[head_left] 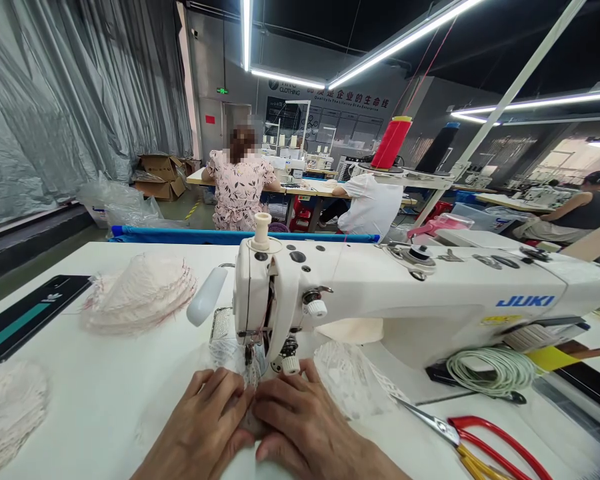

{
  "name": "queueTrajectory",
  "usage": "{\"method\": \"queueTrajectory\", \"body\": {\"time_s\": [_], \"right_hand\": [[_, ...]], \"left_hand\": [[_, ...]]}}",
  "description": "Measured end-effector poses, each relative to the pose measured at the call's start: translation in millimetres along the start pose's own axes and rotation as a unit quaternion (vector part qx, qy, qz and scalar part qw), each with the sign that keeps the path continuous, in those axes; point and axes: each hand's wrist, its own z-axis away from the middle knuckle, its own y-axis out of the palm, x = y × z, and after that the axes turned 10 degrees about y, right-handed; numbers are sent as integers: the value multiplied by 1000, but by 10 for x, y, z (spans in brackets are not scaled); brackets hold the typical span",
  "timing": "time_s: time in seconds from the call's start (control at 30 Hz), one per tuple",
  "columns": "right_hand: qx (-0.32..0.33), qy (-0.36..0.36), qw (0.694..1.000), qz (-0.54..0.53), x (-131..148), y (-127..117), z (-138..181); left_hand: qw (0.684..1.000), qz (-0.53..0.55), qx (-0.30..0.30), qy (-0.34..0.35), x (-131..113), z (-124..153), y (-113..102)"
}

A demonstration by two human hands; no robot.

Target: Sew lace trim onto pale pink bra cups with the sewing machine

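A white sewing machine (350,280) stands across the table, its needle and presser foot (250,353) just beyond my fingertips. Sheer white lace fabric (347,380) lies under the foot and spreads to the right. Left of the needle, my left hand (207,413) has bent fingers pressed together on the lace. My right hand (300,417) sits close beside it, fingers curled on the same cloth, thumb near the other thumb. The lace under both palms is mostly hidden.
White lace pieces are stacked (143,287) at the left, with another lace piece (13,417) nearer me. Scissors (460,433) with red and yellow handles and coiled pale cord (490,372) lie at the right. A red thread cone (391,143) stands behind. Other people (240,187) sit ahead.
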Motion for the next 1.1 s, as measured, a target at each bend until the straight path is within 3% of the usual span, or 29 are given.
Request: {"method": "queueTrajectory", "body": {"time_s": [0.23,0.37,0.67,1.1], "right_hand": [[8,13,999,35,21,-25,-6],[-13,15,998,56,6,-11,-24],[-40,36,996,76,-57,63,-41],[-36,17,994,98,-31,29,-21]], "left_hand": [[999,-29,-9,15,20,7,3],[999,-38,12,2,51,12,16],[997,-75,-15,-5,125,-32,50],[993,-107,-26,31,-10,-94,1]]}}
